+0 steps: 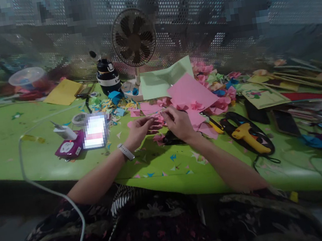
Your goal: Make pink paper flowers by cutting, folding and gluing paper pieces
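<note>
Over the pink scraps near the table's middle, my left hand (142,132) has its thumb and fingers drawn together. My right hand (178,122) faces it from the right, thumb and forefinger pinched, other fingers curled. Small pink paper pieces (158,120) show between the two sets of fingertips; whether they are held or lie behind is too blurred to tell. Behind my right hand a large pink sheet (192,92) leans over a pale green sheet (158,83). A dark object (172,138) lies partly hidden under my right hand.
To the right are a yellow glue gun (250,138), a yellow-handled cutter (215,124) and folded pink paper flowers (221,104). A lit phone (94,132) and a purple socket block (68,148) sit left. A fan (134,38) and a dark bottle (108,78) stand behind. A white cable (21,152) hangs off the edge.
</note>
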{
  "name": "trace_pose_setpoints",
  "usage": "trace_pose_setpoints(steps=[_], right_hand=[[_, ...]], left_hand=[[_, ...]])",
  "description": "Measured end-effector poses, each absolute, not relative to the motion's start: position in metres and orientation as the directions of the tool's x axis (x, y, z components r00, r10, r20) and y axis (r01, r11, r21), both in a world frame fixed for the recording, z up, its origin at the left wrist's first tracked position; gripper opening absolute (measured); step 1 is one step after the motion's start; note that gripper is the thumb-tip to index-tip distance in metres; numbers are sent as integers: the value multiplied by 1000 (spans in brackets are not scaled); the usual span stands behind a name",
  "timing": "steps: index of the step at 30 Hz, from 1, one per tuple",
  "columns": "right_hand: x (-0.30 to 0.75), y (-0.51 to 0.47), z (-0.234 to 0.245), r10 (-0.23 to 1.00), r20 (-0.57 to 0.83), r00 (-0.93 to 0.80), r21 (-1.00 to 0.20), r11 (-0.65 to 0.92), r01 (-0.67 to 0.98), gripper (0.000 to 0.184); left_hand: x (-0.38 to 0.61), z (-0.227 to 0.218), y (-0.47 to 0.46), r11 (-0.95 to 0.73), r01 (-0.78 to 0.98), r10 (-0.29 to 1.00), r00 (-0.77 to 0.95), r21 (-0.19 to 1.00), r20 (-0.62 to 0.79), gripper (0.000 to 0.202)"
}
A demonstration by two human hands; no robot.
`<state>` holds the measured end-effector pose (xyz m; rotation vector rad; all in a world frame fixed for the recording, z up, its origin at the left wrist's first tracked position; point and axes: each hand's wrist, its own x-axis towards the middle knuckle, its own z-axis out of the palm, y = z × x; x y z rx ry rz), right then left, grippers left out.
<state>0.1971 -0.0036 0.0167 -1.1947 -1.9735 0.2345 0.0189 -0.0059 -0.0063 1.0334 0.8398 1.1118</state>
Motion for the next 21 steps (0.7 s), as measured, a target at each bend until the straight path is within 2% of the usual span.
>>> trace_pose_setpoints(steps=[7, 11, 15, 21], right_hand=[[201, -2, 18, 835, 518, -185, -536, 486, 690, 35], [202, -1, 16, 861, 485, -153, -556, 439, 706, 42], [199, -1, 12, 831, 528, -173, -468, 455, 758, 51], [197, -1, 6, 770, 592, -238, -330, 501, 800, 45]], left_hand=[[19, -6, -8, 64, -260, 965, 263, 964, 7, 33], [20, -5, -10, 51, -272, 966, 256, 961, 21, 36], [21, -7, -10, 32, -312, 970, 240, 950, 46, 42], [23, -9, -10, -2, -361, 972, 219, 933, 87, 50]])
